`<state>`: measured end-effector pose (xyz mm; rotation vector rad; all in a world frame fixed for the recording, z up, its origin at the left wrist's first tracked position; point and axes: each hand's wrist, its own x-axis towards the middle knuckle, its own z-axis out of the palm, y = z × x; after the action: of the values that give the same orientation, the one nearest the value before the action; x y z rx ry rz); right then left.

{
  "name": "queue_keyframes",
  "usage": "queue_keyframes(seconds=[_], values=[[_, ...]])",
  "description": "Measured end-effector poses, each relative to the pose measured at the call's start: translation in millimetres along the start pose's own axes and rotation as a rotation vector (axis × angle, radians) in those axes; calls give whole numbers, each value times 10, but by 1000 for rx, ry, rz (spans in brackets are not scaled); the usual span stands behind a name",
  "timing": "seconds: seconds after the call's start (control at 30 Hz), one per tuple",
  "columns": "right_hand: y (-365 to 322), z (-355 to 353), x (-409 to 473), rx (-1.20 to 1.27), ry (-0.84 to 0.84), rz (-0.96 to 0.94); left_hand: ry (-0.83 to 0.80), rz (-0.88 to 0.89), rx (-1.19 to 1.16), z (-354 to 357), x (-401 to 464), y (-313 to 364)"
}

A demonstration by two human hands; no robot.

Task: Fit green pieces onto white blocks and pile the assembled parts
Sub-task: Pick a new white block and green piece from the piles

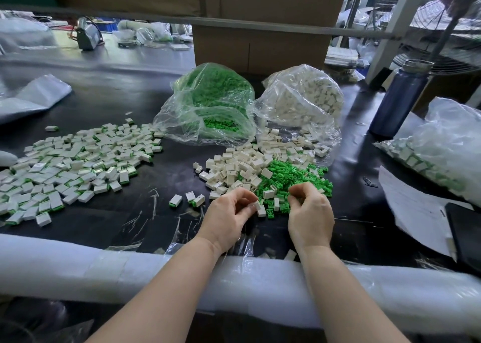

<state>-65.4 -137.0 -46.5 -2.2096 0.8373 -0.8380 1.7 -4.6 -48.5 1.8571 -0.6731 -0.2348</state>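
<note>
Nearest the person, a white foam-wrapped rail [156, 272] runs along the front edge of the black table [161, 181], and both forearms cross over it. The left hand [229, 216] has its fingers curled, pinching a white block [256, 205] at the fingertips. The right hand [309, 209] is curled over the near edge of the loose green pieces [294, 176]; whether it holds one cannot be told. Just beyond lie the loose white blocks [239, 165], touching the green ones. To the left spreads the pile of assembled parts [75, 160]. Farther back stand a clear bag of green pieces [210, 103] and a clear bag of white blocks [304, 100], side by side, with a blue bottle [398, 100] to their right.
</note>
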Motion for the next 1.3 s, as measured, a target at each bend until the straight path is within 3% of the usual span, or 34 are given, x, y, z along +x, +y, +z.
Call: queue_keyframes(seconds=[0.3, 0.6, 1.3], values=[[-42, -19, -13, 334, -83, -81, 2, -36, -79, -5, 11, -12], [-87, -33, -34, 622, -301, -27, -12, -9, -98, -18, 0, -5], [-107, -51, -57, 572, -474, 7, -20, -33, -205, -31, -3, 14]])
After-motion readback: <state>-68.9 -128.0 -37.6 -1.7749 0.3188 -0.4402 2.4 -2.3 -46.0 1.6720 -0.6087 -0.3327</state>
